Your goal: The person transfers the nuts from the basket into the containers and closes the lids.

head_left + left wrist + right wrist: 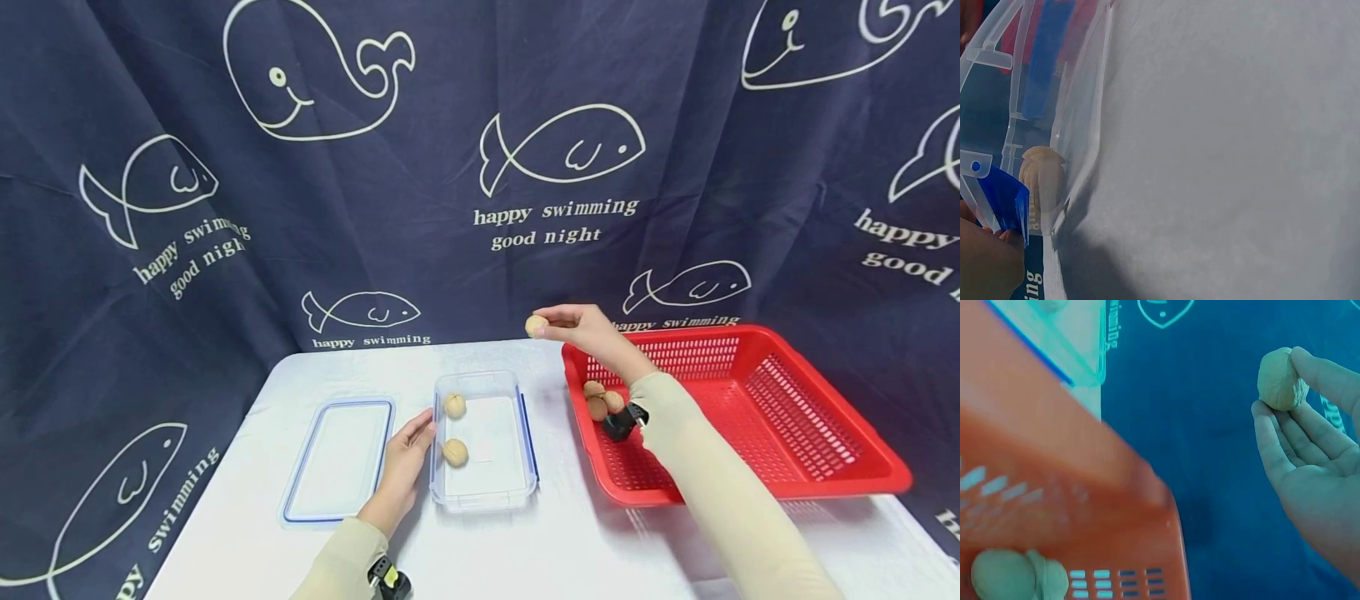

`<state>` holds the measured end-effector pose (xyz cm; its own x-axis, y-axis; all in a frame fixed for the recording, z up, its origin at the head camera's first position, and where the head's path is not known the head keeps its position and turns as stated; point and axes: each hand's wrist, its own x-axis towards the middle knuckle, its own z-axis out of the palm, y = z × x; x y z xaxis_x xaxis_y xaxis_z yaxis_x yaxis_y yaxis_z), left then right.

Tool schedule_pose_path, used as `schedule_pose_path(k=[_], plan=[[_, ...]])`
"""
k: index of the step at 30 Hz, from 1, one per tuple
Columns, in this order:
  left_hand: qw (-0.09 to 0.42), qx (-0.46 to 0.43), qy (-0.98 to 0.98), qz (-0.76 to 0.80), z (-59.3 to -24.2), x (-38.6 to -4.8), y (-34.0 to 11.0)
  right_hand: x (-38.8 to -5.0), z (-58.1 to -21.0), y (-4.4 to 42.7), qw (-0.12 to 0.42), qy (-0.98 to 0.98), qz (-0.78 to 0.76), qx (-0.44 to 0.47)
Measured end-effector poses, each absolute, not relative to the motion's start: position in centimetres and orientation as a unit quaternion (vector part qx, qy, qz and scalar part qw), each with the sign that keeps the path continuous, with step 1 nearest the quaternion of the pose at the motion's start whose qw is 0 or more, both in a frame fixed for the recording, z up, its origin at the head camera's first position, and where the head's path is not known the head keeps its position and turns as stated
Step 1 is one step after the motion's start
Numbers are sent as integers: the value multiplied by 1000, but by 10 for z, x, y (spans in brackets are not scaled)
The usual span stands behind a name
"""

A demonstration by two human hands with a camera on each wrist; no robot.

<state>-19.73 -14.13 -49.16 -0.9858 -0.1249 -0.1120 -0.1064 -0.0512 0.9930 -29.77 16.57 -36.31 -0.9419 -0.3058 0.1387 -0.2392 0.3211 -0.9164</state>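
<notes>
Walnut (536,326) is held off the table in the right hand (592,330), above the gap between box and basket, toward the far table edge; it is pinched between thumb and fingertips, the palm clear of it; the walnut is whole, its seam visible in the right wrist view. Clear box (483,501) stands uncovered on the table; two walnuts (454,452) lie inside along its left side, well short of filling it; blue latch (529,442) hangs along the right wall. Left hand (405,458) is at the box's left wall, fingers slightly bent, thumb apart from them, touching the side without curling round it. Blue-edged lid (337,460) lies flat left of the box, just beside the left hand. Red basket (802,417) stands to the right, beneath the right forearm; three walnuts are visible in its left part. White cloth (570,533) covers the table; navy curtain (450,267) behind bears fish and whale outlines.
</notes>
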Motion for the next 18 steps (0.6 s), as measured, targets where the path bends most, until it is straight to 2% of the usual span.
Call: schedule_pose_path(k=[18], plan=[[6,86,-689,-720,-493,-199,-143,-299,-366,103,78,793,-572,-195]])
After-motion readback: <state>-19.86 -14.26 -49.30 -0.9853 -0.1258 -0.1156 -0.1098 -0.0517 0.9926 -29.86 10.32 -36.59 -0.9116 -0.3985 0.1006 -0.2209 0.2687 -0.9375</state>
